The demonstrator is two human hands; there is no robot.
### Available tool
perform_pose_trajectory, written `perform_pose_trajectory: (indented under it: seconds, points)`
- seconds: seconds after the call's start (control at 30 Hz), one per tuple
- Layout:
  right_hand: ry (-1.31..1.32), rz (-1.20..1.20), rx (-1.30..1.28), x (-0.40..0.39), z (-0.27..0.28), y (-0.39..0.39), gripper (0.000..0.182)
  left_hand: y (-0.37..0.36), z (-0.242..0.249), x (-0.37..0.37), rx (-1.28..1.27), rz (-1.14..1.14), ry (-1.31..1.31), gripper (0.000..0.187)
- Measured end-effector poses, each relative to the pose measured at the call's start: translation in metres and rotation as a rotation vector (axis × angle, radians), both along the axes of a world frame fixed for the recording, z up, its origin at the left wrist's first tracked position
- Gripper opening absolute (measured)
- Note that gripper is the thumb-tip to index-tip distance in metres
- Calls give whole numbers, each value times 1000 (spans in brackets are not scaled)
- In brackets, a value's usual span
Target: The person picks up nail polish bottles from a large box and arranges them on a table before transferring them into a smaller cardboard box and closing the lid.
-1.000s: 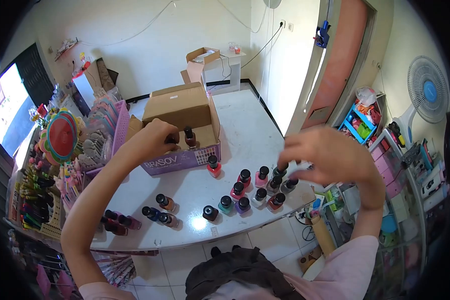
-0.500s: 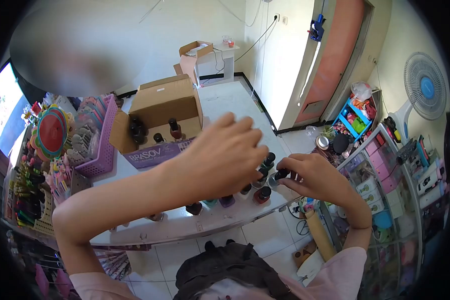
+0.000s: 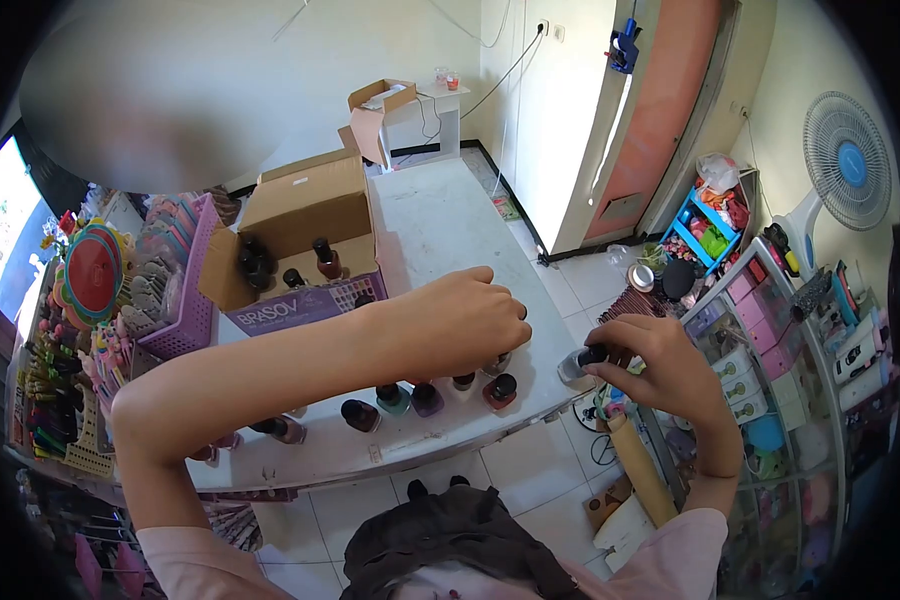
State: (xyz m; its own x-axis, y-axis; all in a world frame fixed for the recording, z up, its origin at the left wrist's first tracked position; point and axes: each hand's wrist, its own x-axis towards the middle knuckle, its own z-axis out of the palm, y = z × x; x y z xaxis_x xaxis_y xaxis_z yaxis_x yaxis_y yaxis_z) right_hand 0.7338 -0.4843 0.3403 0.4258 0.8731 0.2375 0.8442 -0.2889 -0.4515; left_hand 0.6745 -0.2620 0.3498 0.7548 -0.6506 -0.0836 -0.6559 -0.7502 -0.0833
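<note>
My right hand [image 3: 655,362], at the right end of the white table, pinches the black cap of a clear nail polish bottle [image 3: 573,370], which is tilted. My left forearm reaches across the table, and my left hand [image 3: 470,318] is closed with its fingers curled downward; I cannot tell what they hold. Just below those fingers, part of another bottle [image 3: 497,366] shows. Nearby stand a red bottle [image 3: 501,394], a purple bottle [image 3: 427,402] and a teal bottle [image 3: 393,400]. A dark bottle [image 3: 360,416] leans farther left, beside a pinkish-brown bottle [image 3: 288,431].
Behind my left forearm an open cardboard box [image 3: 305,205] marked BRASOV holds several bottles. A purple basket [image 3: 192,290] and hair accessories crowd the table's left side. To the right are a glass display case [image 3: 740,370] and a white fan [image 3: 848,160].
My right hand has drawn the clear bottle rightward, away from the other bottles. My left hand has dropped lower with its fingers curled in, covering the green bottles. The view has shifted slightly.
</note>
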Motion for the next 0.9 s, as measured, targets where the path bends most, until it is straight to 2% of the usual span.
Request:
perform_pose_trajectory:
  seconds: [0.13,0.2,0.27,0.33,0.4,0.43,0.47,0.53,0.6,0.67,0.7,0.8,0.87,0.9]
  points:
    - [18,-32,5,0,2,-4,20,1,14,3,-85,41,126,19]
    - [36,-47,11,-1,8,-6,21,5,43,-2,-156,98,142,20]
    - [-1,-48,-3,-1,19,-6,21,11,81,-13,-331,202,128,18]
    - [-22,-27,39,1,31,-4,20,32,108,-20,-404,84,-127,16]
    - [-32,-70,143,2,46,2,20,49,135,-40,-364,168,-328,16]
    - [-82,-44,201,1,55,9,20,66,137,-45,-355,118,-499,18]
    - [-129,-26,257,3,63,16,20,73,145,-56,-237,179,-562,19]
    - [-182,44,378,0,77,44,20,98,144,-74,-196,300,-570,20]
    - [-125,178,439,2,84,81,20,119,134,-90,-203,405,-500,21]
    - [-20,390,530,3,81,129,17,129,117,-103,-260,629,-361,20]
    - [-23,457,463,3,84,151,17,132,109,-106,-250,704,-306,20]
    - [-59,574,291,-4,82,217,20,150,78,-108,-82,731,-274,18]
    - [-73,625,297,-6,62,259,21,162,63,-109,-43,721,-328,17]
    - [-164,638,285,-9,55,274,21,168,60,-109,-38,718,-343,17]
